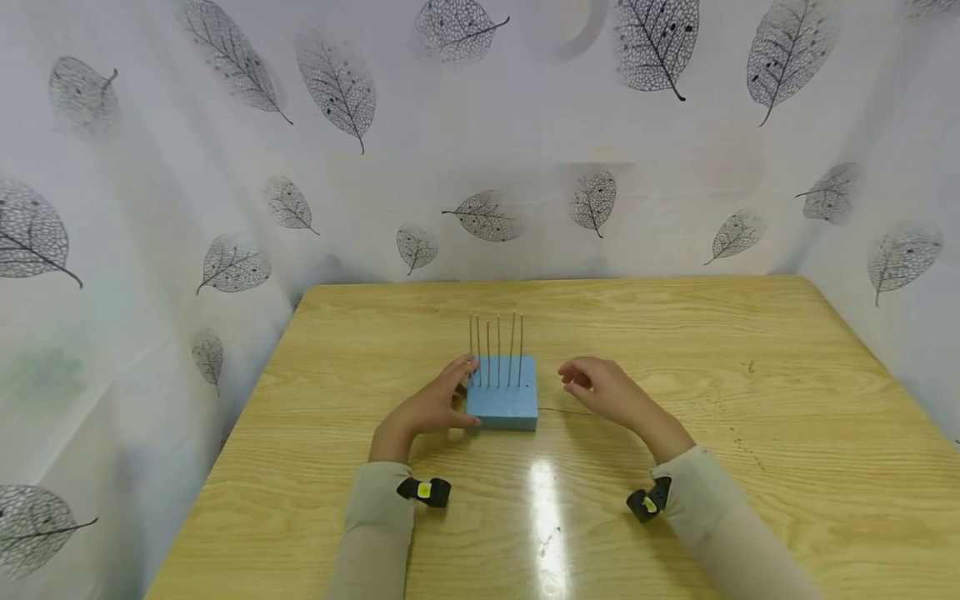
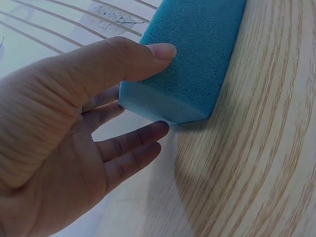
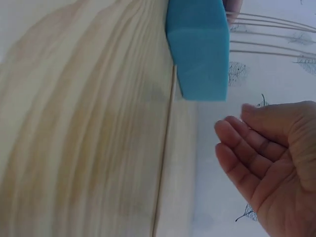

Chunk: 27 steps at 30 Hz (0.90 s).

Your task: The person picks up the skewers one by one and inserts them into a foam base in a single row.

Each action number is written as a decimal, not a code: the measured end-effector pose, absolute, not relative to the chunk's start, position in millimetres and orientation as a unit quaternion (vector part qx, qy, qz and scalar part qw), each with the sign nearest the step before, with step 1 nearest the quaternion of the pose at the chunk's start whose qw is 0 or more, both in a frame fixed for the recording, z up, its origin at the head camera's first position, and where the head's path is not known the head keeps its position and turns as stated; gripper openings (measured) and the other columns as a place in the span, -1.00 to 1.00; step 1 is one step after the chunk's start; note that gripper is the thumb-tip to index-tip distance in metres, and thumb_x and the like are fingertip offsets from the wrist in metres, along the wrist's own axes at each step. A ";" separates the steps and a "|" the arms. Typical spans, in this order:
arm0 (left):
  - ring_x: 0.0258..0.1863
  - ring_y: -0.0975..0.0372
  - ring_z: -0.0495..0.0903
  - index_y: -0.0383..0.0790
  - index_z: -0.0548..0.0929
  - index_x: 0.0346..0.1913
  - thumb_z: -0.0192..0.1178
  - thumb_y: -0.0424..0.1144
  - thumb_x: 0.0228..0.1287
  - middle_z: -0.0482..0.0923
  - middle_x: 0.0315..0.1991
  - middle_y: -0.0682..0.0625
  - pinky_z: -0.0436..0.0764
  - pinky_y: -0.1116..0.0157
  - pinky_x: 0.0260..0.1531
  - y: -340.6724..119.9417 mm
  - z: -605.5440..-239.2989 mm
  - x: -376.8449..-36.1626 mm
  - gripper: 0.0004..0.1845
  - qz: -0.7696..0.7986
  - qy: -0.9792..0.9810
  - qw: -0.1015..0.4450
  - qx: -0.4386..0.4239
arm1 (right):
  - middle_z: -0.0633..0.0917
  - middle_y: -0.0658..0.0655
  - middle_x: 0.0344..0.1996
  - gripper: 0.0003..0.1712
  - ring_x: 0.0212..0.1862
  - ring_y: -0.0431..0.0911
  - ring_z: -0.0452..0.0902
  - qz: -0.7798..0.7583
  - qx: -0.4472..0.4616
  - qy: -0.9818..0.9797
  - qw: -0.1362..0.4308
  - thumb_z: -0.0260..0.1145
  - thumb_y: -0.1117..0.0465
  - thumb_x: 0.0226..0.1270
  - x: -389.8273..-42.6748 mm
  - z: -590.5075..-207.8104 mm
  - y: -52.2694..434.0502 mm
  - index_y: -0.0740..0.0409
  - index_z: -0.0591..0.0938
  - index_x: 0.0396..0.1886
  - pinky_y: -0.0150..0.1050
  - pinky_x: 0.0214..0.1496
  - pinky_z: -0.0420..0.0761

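Note:
A blue foam block (image 1: 502,403) lies on the table with several thin sticks (image 1: 498,354) standing upright in a row from its top. My left hand (image 1: 429,404) grips the block's left end. In the left wrist view the thumb (image 2: 160,51) presses the long side facing me, and the index finger reaches to the far side. To the block's right, my right hand (image 1: 611,390) hovers with loosely curled fingers, apart from the block and holding nothing. One more thin stick (image 3: 165,143) lies flat on the table, running out from beside the block's right end under that hand.
The wooden table (image 1: 712,333) has a light grain and a few dark marks on its right part. A pale curtain (image 1: 510,150) printed with leaves hangs behind it and along both sides. Black camera mounts (image 1: 426,491) sit on both wrists.

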<state>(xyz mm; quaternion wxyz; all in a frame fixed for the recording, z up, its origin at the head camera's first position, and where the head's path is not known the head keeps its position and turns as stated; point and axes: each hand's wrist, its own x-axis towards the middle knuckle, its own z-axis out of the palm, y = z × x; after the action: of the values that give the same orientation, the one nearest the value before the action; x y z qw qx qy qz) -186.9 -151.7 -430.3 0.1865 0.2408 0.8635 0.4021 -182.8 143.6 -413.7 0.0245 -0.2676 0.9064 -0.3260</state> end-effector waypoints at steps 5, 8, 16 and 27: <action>0.08 0.07 0.35 -0.15 -0.07 0.41 0.36 -0.25 -0.02 -0.26 0.43 -0.04 0.43 0.17 0.01 -152.7 -429.9 -185.7 0.00 0.400 0.865 0.186 0.239 | 0.62 0.06 -0.37 -0.79 -0.38 -0.17 0.47 -0.290 -0.270 0.917 0.058 0.19 0.32 0.22 -180.5 -421.9 161.3 0.30 0.58 -0.16 -0.26 -0.35 0.50; 0.08 0.06 0.34 -0.16 -0.08 0.41 0.35 -0.25 -0.01 -0.27 0.43 -0.05 0.43 0.16 0.00 -153.1 -429.4 -185.1 0.00 0.402 0.863 0.188 0.240 | 0.62 0.05 -0.39 -0.81 -0.38 -0.18 0.47 -0.284 -0.259 0.921 0.070 0.19 0.33 0.21 -178.7 -424.7 170.0 0.29 0.58 -0.18 -0.26 -0.34 0.50; 0.06 0.06 0.35 -0.19 -0.06 0.41 0.36 -0.26 -0.02 -0.25 0.42 -0.06 0.42 0.15 0.02 -153.4 -431.2 -185.7 -0.01 0.404 0.863 0.181 0.244 | 0.59 0.01 -0.43 -0.83 -0.38 -0.18 0.43 -0.279 -0.233 0.927 0.092 0.18 0.33 0.21 -175.8 -428.9 183.6 0.26 0.58 -0.21 -0.25 -0.34 0.47; 0.05 0.07 0.36 -0.19 -0.06 0.41 0.36 -0.24 -0.03 -0.26 0.43 -0.05 0.43 0.16 0.01 -152.7 -431.5 -185.5 0.00 0.400 0.865 0.184 0.242 | 0.59 0.01 -0.39 -0.84 -0.36 -0.18 0.44 -0.286 -0.218 0.926 0.112 0.20 0.35 0.18 -172.7 -430.7 188.5 0.24 0.57 -0.22 -0.26 -0.31 0.48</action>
<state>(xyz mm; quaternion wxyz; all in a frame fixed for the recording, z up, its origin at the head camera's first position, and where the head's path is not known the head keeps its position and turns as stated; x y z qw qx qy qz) -185.5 -152.7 -431.5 0.1836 0.2423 0.8648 0.3996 -172.7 188.5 -430.7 0.1116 -0.2182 0.9265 -0.2856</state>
